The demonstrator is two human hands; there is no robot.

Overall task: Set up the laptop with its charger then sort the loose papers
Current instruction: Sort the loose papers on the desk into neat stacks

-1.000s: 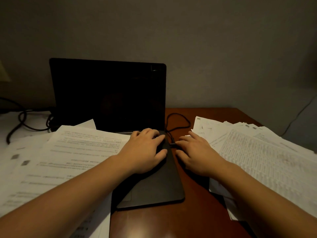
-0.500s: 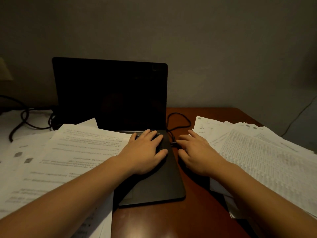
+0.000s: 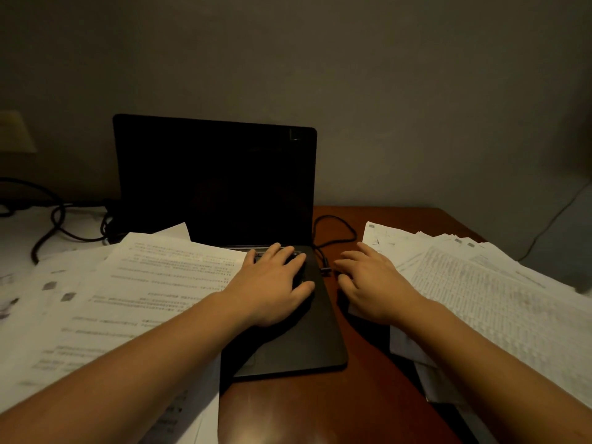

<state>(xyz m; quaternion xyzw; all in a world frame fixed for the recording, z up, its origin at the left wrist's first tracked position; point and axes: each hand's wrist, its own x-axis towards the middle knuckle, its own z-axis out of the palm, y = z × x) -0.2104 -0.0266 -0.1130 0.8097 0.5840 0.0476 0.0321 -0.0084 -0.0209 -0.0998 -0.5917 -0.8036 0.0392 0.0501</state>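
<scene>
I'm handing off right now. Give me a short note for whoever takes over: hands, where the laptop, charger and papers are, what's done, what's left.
Left hand: flat on the laptop keyboard, steadying it, holding nothing.
Right hand: at the laptop's right edge, fingers by the charger plug; grip unclear.
Laptop open, screen dark. Charger cable loops behind it on the desk.
Papers: left pile overlaps the laptop's left side; right pile fanned out.
Done: laptop opened. Left: confirm plug is seated, sort both piles.
</scene>
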